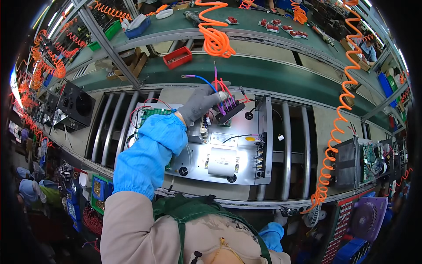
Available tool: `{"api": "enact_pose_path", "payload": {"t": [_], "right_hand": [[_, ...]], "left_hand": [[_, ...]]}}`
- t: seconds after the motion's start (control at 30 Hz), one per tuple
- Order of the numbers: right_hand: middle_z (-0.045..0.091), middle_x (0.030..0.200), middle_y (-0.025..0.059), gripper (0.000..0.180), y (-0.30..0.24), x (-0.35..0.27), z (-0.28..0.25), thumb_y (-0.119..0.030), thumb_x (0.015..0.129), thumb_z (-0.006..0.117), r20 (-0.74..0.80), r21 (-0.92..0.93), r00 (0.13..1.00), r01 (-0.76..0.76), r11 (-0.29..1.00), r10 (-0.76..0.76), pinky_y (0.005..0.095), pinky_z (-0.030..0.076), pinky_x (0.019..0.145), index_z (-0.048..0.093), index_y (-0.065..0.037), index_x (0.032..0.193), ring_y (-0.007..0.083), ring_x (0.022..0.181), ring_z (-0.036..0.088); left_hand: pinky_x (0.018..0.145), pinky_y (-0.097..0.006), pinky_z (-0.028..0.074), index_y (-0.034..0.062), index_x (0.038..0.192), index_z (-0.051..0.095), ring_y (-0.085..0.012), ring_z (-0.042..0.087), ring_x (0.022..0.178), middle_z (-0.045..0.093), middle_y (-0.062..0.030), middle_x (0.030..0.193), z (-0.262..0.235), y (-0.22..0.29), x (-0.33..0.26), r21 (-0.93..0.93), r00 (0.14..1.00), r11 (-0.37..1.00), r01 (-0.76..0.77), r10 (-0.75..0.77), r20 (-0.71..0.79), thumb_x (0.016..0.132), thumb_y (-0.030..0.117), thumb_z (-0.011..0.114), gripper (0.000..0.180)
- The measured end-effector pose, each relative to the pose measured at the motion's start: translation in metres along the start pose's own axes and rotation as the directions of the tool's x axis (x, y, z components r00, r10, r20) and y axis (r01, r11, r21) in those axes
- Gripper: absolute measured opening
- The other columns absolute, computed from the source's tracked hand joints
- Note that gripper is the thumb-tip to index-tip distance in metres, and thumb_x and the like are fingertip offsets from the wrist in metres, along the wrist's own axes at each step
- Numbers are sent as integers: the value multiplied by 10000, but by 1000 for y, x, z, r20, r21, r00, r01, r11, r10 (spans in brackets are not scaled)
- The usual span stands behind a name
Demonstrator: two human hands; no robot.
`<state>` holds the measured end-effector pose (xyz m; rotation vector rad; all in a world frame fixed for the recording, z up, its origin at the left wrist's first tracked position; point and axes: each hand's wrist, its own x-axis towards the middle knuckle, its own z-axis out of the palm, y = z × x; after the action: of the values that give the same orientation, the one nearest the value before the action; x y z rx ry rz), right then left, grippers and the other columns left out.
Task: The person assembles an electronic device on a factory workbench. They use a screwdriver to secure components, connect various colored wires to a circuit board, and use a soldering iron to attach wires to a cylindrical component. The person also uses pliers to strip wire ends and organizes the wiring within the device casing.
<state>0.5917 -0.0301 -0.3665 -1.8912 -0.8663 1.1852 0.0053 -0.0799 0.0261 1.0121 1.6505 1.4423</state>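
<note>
My left hand [200, 103], in a grey glove below a blue sleeve cover, reaches over an open metal chassis [198, 171]. Its fingers close round a bundle of red and blue wires [222, 86] with purple sleeves. Those wires run to a black terminal block [231, 113], tilted above the metal plate. A white rectangular component [222, 162] sits on the plate, and a green circuit board [151, 114] lies partly under my left arm. My right hand [280, 217], gloved in grey, is low at the bench's front edge beside a small fan; its fingers are too hidden to make out.
Metal rollers [288, 149] run along both sides of the chassis. A black unit [74, 105] stands left, a finned heatsink unit [349, 163] right. Orange coiled hoses [217, 42] hang overhead. A red bin [178, 58] is beyond the line; a fan [312, 216] is near right.
</note>
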Motion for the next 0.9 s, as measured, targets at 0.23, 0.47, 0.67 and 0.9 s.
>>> {"api": "enact_pose_path", "payload": {"t": [0.23, 0.47, 0.67, 0.9], "right_hand": [[570, 609, 108, 183, -123, -49, -10, -172, 741, 544, 351, 176, 920, 116, 977, -173, 340, 477, 522, 548, 4, 689, 213, 508, 555], [517, 1034, 128, 414, -383, -151, 38, -139, 755, 621, 116, 992, 762, -63, 105, -637, 336, 481, 755, 549, -32, 1149, 176, 773, 519], [551, 644, 10, 409, -447, -165, 68, -1, 772, 643, 354, 788, -72, -513, 339, -932, 218, 439, 475, 488, 5, 1150, 86, 487, 515], [443, 442, -46, 313, -472, -230, 121, -67, 797, 655, 433, 838, -172, -287, 465, -885, 237, 388, 436, 424, -54, 1006, 79, 352, 443]], "left_hand": [[858, -310, 474, -17, 1350, 421, -180, 562, 1025, 573, -109, 1147, -7, -7, 1, 74, 992, 990, -122, 118, 55, 795, 248, 648, 655], [812, -298, 479, 14, 1290, 513, -136, 587, 911, 635, -77, 1017, -23, 5, 20, 98, 993, 989, -109, 103, 57, 776, 163, 662, 555], [714, -251, 471, 69, 1306, 512, -80, 554, 767, 626, -23, 896, -35, 35, 41, 131, 980, 975, -181, 167, 112, 763, 75, 604, 551], [741, -256, 478, 62, 1308, 506, -97, 574, 769, 636, -47, 897, -21, 11, 10, 55, 969, 968, -243, 240, 56, 748, 78, 573, 563]]}}
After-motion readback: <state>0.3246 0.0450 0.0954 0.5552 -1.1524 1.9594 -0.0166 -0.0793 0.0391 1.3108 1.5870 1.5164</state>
